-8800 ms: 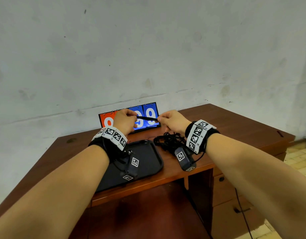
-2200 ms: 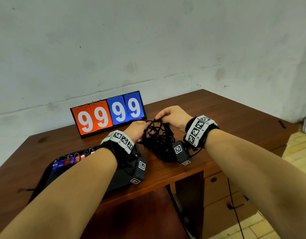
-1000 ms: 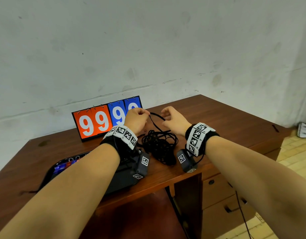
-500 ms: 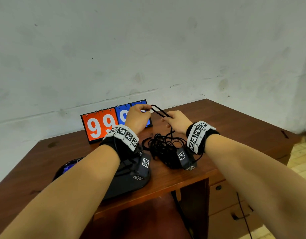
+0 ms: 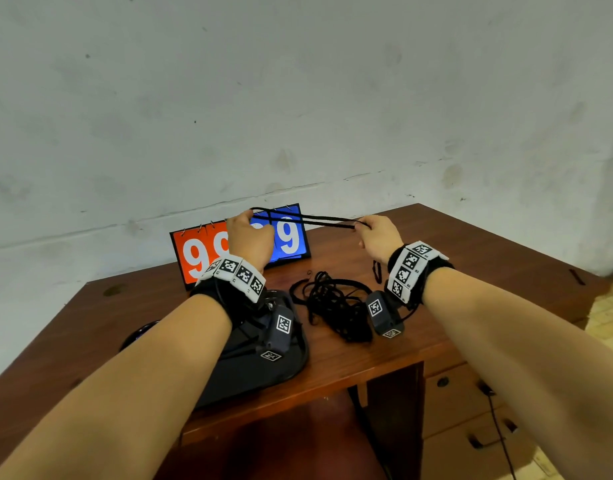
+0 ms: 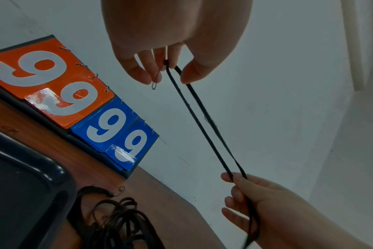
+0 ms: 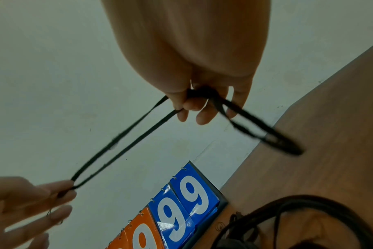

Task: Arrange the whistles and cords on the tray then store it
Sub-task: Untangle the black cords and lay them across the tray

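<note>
tray (image 5: pixel 291 362) is sitting on the desk (image 5: pixel 471 258) under the left forearm; its contents are hidden, only a bare dark corner showing at the left wrist view. cord pile (image 5: pixel 332 306) is lying just right of the tray, beside the scoreboard (image 5: pixel 291 237). left hand (image 5: pixel 249 237) is pinching one end of a cord (image 5: pixel 312 220), right hand (image 5: pixel 379 235) pinching the other. since half a second ago the hands are standing wider apart, the doubled cord now stretching taut.
</note>
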The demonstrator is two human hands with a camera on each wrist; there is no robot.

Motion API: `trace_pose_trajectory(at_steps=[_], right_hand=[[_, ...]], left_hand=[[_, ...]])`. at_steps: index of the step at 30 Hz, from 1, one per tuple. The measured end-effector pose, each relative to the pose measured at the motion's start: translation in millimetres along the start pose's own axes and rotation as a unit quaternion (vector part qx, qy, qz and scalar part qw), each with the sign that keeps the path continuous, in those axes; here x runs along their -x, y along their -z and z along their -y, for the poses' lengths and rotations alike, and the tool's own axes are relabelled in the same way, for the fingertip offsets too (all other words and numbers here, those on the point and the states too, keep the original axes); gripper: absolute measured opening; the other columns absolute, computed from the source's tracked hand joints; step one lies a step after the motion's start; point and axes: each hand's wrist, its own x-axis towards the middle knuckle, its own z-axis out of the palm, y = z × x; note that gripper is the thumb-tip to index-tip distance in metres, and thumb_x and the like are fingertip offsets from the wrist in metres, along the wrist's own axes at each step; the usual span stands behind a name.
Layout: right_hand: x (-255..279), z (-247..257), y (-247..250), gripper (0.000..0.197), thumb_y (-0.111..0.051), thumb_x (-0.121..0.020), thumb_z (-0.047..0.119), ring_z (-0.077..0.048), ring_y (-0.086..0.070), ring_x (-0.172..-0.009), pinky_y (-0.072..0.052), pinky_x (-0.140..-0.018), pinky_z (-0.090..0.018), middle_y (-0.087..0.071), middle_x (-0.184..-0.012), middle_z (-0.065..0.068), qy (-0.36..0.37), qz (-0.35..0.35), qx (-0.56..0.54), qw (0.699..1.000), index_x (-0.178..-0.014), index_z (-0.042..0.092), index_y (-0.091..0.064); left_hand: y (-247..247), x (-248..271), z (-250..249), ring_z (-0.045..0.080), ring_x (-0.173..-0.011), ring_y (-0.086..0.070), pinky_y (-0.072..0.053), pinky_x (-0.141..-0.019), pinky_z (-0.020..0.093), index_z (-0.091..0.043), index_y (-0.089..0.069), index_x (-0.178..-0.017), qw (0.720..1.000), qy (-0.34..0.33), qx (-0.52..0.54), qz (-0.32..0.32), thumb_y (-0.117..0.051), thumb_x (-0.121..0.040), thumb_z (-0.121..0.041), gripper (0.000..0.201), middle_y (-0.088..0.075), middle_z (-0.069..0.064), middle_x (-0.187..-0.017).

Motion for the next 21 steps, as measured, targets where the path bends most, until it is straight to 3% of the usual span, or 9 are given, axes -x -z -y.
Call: trace_pose_trajectory(at_steps=[2, 4, 7, 10, 13, 17, 21], right_hand=[[1.8, 3.6, 0.4, 0.024, -0.046, -0.101, 0.020, -0.027, -0.059, -0.071, -0.044, -0.064, -0.030, -0.056, -0.067, -0.001, -0.009, -0.010, -0.011, 1.000, -0.106, 0.007, -0.067], [6.0, 13.1, -1.3, 0.025, -0.045, -0.102, 0.020, -0.025, -0.058, -0.059, -0.047, -0.059, -0.030, -0.056, -0.067, -0.001, -0.006, 0.003, -0.026, 1.000, -0.107, 0.006, -0.065], [15.1, 32.2, -6.0, 0.027, -0.045, -0.101, 0.017, -0.012, -0.050, -0.052, -0.043, -0.052, -0.025, -0.053, -0.065, 0.004, 0.026, 0.037, -0.017, 0.999, -0.108, 0.004, -0.067], [26.7, 51.2, -11.3, 0.030, -0.041, -0.099, 0.005, 0.002, -0.050, -0.042, -0.036, -0.043, -0.011, -0.048, -0.062, 0.012, 0.048, 0.077, -0.018, 0.996, -0.108, -0.001, -0.069], [38.3, 64.4, -14.4, 0.034, -0.038, -0.097, 0.000, 0.015, -0.047, -0.037, -0.035, -0.040, -0.005, -0.049, -0.063, 0.013, 0.051, 0.114, -0.021, 0.992, -0.110, -0.001, -0.069], [47.5, 73.3, -15.4, 0.035, -0.038, -0.096, 0.000, -0.001, -0.038, -0.031, -0.029, -0.034, -0.010, -0.049, -0.056, 0.007, 0.024, 0.125, -0.040, 0.991, -0.110, 0.000, -0.070], [55.9, 83.5, -15.5, 0.035, -0.038, -0.095, -0.001, -0.008, -0.034, -0.037, -0.028, -0.033, -0.015, -0.049, -0.055, 0.003, 0.015, 0.134, -0.052, 0.990, -0.108, 0.002, -0.070]], left_hand=[[6.6, 16.1, -14.7, 0.024, -0.076, -0.067, -0.049, -0.054, 0.029, -0.012, -0.055, -0.133, 0.999, 0.025, 0.016, 0.011, -0.058, -0.066, -0.028, 0.069, -0.064, 0.010, -0.114], [9.0, 29.4, -22.9, 0.013, -0.063, -0.057, -0.045, -0.055, 0.025, -0.009, -0.059, -0.128, 0.999, 0.025, 0.002, 0.033, -0.058, -0.084, -0.013, 0.044, -0.066, 0.007, -0.105], [6.8, 38.1, -22.7, 0.013, -0.068, -0.058, -0.048, -0.064, 0.028, -0.016, -0.067, -0.098, 0.998, -0.003, 0.000, 0.057, -0.058, -0.090, -0.014, 0.012, -0.070, 0.008, -0.098], [4.3, 43.2, -27.3, 0.016, -0.068, -0.064, -0.053, -0.067, 0.030, -0.020, -0.065, -0.079, 0.996, -0.026, -0.019, 0.084, -0.059, -0.092, -0.018, 0.015, -0.069, 0.000, -0.081], [7.0, 47.5, -34.0, 0.014, -0.063, -0.064, -0.049, -0.057, 0.023, -0.017, -0.065, -0.085, 0.993, -0.045, -0.038, 0.103, -0.058, -0.092, -0.014, 0.010, -0.068, -0.001, -0.084], [17.5, 46.7, -34.3, 0.017, -0.061, -0.062, -0.046, -0.054, 0.025, -0.020, -0.061, -0.084, 0.990, -0.031, -0.063, 0.118, -0.057, -0.090, -0.007, 0.015, -0.065, 0.001, -0.088], [32.8, 50.6, -29.7, 0.020, -0.070, -0.059, -0.049, -0.062, 0.033, -0.021, -0.060, -0.086, 0.987, -0.011, -0.098, 0.128, -0.060, -0.084, -0.005, 0.015, -0.063, 0.004, -0.102]])
